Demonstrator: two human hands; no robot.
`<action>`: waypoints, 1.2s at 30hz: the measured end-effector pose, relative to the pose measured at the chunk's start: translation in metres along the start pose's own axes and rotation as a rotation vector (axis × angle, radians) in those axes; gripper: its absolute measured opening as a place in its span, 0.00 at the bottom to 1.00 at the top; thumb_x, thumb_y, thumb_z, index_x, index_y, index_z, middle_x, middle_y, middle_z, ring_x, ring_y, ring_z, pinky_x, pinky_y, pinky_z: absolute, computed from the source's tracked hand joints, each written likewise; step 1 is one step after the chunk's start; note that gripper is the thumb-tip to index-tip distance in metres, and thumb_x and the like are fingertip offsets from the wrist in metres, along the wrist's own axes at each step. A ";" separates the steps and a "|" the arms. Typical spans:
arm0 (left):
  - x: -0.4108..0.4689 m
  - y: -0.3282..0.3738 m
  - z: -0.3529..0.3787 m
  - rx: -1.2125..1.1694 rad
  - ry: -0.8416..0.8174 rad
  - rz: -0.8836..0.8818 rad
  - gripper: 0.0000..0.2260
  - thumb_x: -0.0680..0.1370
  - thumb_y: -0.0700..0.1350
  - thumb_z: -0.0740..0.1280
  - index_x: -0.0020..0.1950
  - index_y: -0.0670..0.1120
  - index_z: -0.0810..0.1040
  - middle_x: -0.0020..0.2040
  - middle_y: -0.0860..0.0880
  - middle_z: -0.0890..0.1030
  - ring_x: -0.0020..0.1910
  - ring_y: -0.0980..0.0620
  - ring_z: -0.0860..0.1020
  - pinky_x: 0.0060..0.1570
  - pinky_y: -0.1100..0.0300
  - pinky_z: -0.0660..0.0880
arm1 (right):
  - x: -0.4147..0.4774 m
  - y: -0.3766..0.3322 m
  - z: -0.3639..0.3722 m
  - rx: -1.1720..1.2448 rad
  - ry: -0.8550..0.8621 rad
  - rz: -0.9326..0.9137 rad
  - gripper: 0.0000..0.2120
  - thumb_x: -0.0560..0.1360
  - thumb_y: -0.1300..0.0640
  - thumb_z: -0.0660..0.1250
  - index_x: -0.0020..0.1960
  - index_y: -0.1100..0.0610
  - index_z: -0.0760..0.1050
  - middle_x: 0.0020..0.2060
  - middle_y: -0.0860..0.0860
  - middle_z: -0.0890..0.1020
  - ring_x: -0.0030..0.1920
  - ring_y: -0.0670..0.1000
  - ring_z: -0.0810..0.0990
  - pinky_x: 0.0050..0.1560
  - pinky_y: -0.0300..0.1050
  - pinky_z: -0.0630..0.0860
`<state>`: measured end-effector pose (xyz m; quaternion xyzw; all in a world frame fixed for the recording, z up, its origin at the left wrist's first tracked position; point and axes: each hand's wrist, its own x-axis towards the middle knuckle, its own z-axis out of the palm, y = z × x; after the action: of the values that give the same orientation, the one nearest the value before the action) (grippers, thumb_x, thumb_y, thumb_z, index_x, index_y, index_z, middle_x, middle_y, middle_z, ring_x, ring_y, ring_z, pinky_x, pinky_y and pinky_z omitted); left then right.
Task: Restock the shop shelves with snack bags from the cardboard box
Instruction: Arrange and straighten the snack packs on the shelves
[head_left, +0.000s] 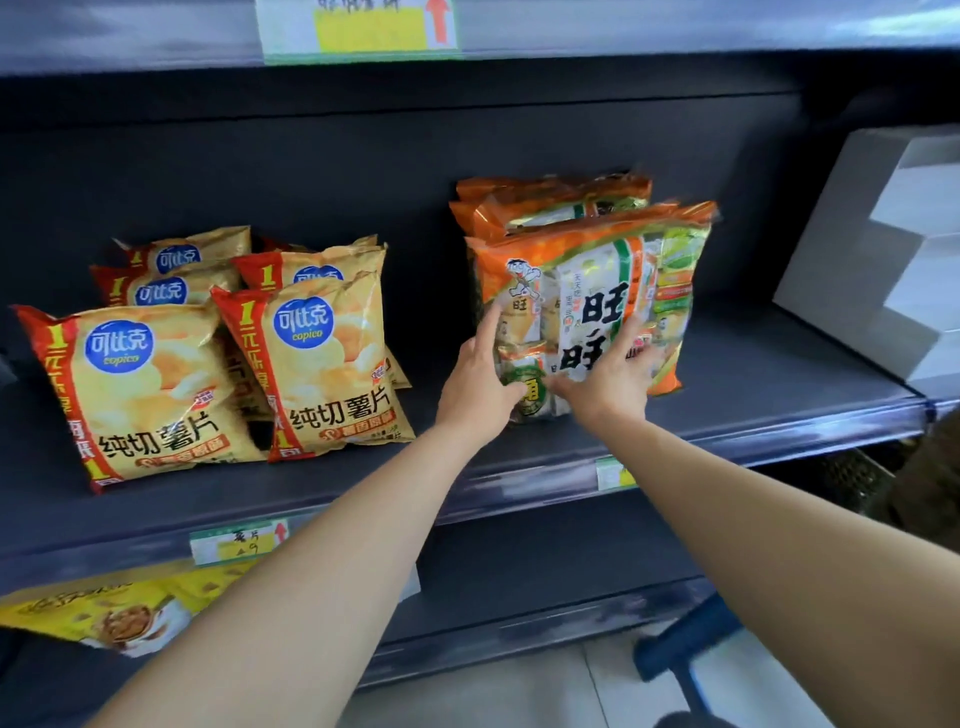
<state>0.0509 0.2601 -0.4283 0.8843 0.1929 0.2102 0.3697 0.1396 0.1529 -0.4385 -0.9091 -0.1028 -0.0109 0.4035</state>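
Between both hands, steadied the front rice-cracker bag (597, 291) upright on the dark shelf (753, 395), bottom edge down on the board. Pressed the left hand (480, 384) against the bag's lower left side, index finger straight up along the wrapper, thumb reaching across the front. Laid the right hand (608, 384) on the lower front, fingers spread and straight, thumb pointing toward the left hand and almost meeting it. Had both hands open, palms toward the wrapper. Just beyond the fingertips, saw more orange bags (550, 202) of the same kind, stacked behind the front one and touching it. Well off to the left of the left hand, saw yellow potato-chip bags (145, 384) in two rows, upright, front pair side by side. Below the left forearm, noted a green-edged price tag (236, 543) on the shelf lip; just under the right wrist, a second tag (615, 473). Under the left arm, on the lower shelf (519, 597), spotted a yellow snack bag (104, 618) lying down. Far to the right of the right hand, noted a white stepped block (893, 249) on the same dark shelf. High above both hands, made out a blurred label (358, 28) with a red arrow.
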 end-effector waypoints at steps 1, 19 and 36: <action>0.004 -0.001 0.000 -0.001 0.022 -0.020 0.42 0.74 0.41 0.70 0.75 0.64 0.46 0.69 0.48 0.68 0.60 0.47 0.75 0.52 0.56 0.73 | 0.000 -0.005 0.005 -0.011 0.003 0.014 0.58 0.69 0.47 0.75 0.76 0.54 0.31 0.74 0.63 0.43 0.74 0.65 0.50 0.72 0.56 0.60; 0.011 0.004 0.002 -0.021 0.136 -0.098 0.40 0.75 0.39 0.69 0.76 0.57 0.47 0.65 0.44 0.69 0.57 0.45 0.76 0.50 0.54 0.74 | -0.015 0.019 -0.011 -0.228 0.139 -0.180 0.42 0.72 0.45 0.70 0.76 0.55 0.49 0.70 0.59 0.60 0.68 0.61 0.61 0.66 0.52 0.62; -0.033 0.016 -0.028 0.122 0.153 0.060 0.30 0.76 0.42 0.68 0.74 0.49 0.57 0.65 0.45 0.68 0.50 0.48 0.77 0.45 0.59 0.74 | -0.046 -0.006 -0.015 -0.260 0.150 -0.500 0.26 0.77 0.51 0.65 0.71 0.58 0.64 0.68 0.54 0.68 0.68 0.56 0.64 0.66 0.49 0.61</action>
<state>0.0120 0.2500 -0.4061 0.8919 0.2067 0.2757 0.2929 0.0945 0.1375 -0.4289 -0.8963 -0.2912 -0.1905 0.2749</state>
